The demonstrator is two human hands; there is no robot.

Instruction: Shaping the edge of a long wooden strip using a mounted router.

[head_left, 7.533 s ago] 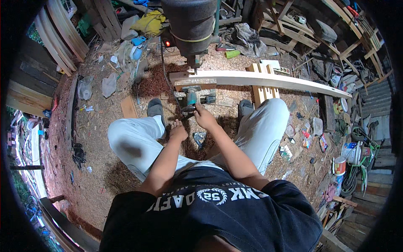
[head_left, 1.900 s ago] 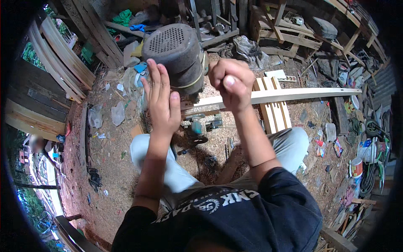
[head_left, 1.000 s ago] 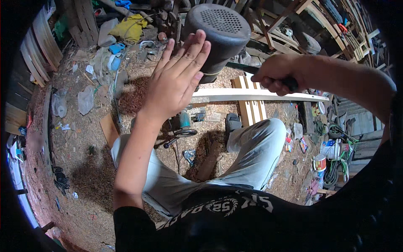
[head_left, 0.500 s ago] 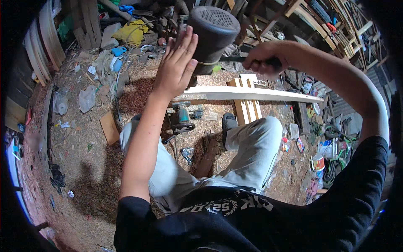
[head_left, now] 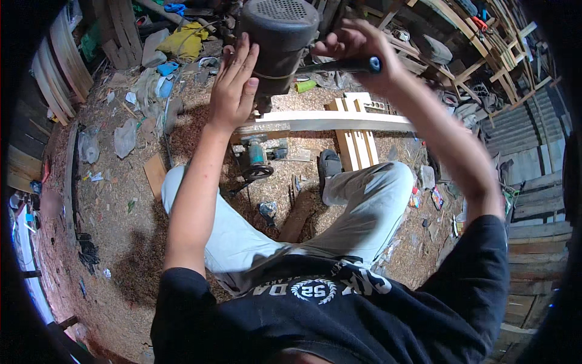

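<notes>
A dark cylindrical motor with a perforated top belongs to an upright drilling machine. My left hand lies flat along its left side, fingers stretched out. A black lever handle with a blue end sticks out to the right of the motor. My right hand is over this lever, its fingers loosened and off the grip, slightly blurred. Below the motor a long pale wooden beam lies across a teal vise with a black handwheel. The tool tip at the beam is hidden.
Slotted wooden pieces lie under the beam, near my right foot. Wood chips cover the floor, with a loose board to the left. Curved planks lean at the far left; timber frames stack at the far right.
My right hand has let go of the lever and moved up and left over it. The left hand stays on the motor. My view has shifted slightly.
</notes>
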